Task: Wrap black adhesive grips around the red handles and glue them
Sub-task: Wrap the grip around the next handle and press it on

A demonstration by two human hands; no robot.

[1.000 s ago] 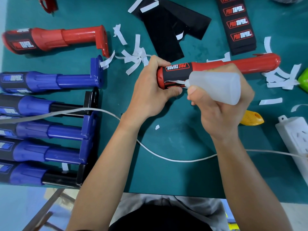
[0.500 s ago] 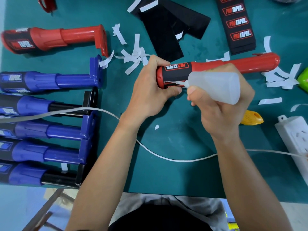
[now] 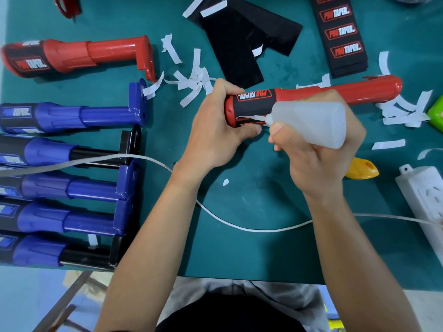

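Observation:
My left hand (image 3: 215, 130) grips the left end of a red handle (image 3: 347, 92) that lies across the middle of the green table. A black PRO TAPER grip (image 3: 251, 101) is wrapped round that end, with a white edge showing along its seam. My right hand (image 3: 318, 159) holds a translucent white glue bottle (image 3: 309, 123); its nozzle touches the seam just right of my left thumb. A second red handle (image 3: 84, 53) with a black grip lies at the upper left. Loose black grip sheets (image 3: 239, 44) and a stack of printed grips (image 3: 340, 32) lie at the top.
Several blue handles (image 3: 67, 116) lie in a row along the left edge. White backing strips (image 3: 191, 77) are scattered near the top and right. A white cable (image 3: 239, 227) crosses the table to a power strip (image 3: 426, 200). A yellow object (image 3: 362, 168) and a green one (image 3: 437, 113) lie at right.

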